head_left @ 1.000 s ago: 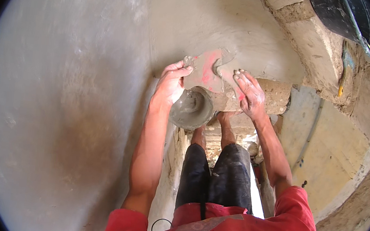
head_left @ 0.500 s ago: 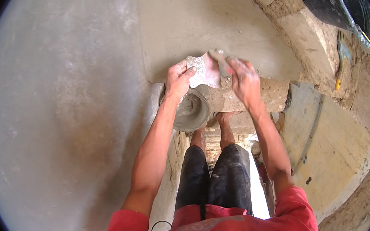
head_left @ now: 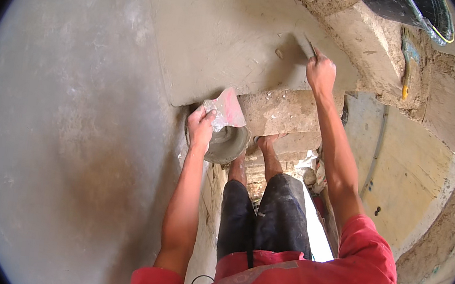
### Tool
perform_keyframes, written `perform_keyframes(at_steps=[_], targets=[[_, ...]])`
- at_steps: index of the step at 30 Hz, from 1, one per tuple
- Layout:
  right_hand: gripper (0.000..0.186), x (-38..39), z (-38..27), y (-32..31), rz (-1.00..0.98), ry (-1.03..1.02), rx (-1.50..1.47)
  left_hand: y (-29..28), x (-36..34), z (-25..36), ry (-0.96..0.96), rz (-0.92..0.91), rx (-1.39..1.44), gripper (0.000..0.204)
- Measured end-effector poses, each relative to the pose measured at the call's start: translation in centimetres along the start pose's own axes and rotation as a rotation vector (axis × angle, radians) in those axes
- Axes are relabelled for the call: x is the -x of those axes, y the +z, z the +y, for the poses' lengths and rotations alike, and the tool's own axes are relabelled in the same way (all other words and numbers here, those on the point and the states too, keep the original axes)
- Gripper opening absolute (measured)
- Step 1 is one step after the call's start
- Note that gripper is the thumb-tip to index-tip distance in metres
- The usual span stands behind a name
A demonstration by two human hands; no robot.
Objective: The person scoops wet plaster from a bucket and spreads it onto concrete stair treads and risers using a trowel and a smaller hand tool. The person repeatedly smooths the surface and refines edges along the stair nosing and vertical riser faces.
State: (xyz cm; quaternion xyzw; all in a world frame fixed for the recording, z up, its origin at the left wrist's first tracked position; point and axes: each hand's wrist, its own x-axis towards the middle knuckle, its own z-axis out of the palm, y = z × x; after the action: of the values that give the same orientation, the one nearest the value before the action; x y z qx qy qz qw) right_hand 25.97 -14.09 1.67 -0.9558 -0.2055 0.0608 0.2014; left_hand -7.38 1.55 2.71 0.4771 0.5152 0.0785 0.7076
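Note:
My left hand (head_left: 201,130) pinches a thin, curved-edged pale sheet (head_left: 226,108), pinkish and smeared with plaster. Just below it, a round tub (head_left: 230,149) holds wet grey mortar, partly hidden by the sheet and my hand. My right hand (head_left: 321,74), out to the right, is closed around a small trowel (head_left: 309,44) seen nearly edge-on. Its thin blade is close to the smooth grey plastered surface (head_left: 222,36); whether it touches cannot be seen. A small dab of mortar (head_left: 279,53) sticks on that surface left of the blade.
A rough step edge (head_left: 283,113) runs above my feet. At the upper right, a black bucket (head_left: 413,9) and a paintbrush with a yellow-tipped handle (head_left: 408,66) rest on rough stepped masonry (head_left: 366,40). A broad grey plastered wall (head_left: 74,126) fills the left side.
My right hand has moved away from the sheet, up and right, with the trowel. My left hand has lowered the sheet toward the tub. A mortar dab now shows on the plastered surface.

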Motion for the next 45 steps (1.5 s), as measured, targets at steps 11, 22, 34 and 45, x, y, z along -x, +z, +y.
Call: perform_keyframes(at_steps=[11,22,34,45], targets=[[0.054,14.7,-9.5,10.3,-0.253,-0.408,0.341,-3.5,8.4,-12.5,-0.229,0.158,0.035,0.022],[0.05,5.6,-3.4,4.9,-0.033,-0.254,0.338,-5.4,9.1,-13.1,-0.235,0.138,0.183,0.031],[0.036,6.1,-2.7,2.5,0.116,-0.403,0.218,-7.0,9.3,-13.3,-0.256,0.189,0.168,0.024],[0.042,13.1,-6.5,12.9,-0.126,-0.259,0.15,-6.7,11.6,-14.3,-0.31,0.162,0.106,0.022]])
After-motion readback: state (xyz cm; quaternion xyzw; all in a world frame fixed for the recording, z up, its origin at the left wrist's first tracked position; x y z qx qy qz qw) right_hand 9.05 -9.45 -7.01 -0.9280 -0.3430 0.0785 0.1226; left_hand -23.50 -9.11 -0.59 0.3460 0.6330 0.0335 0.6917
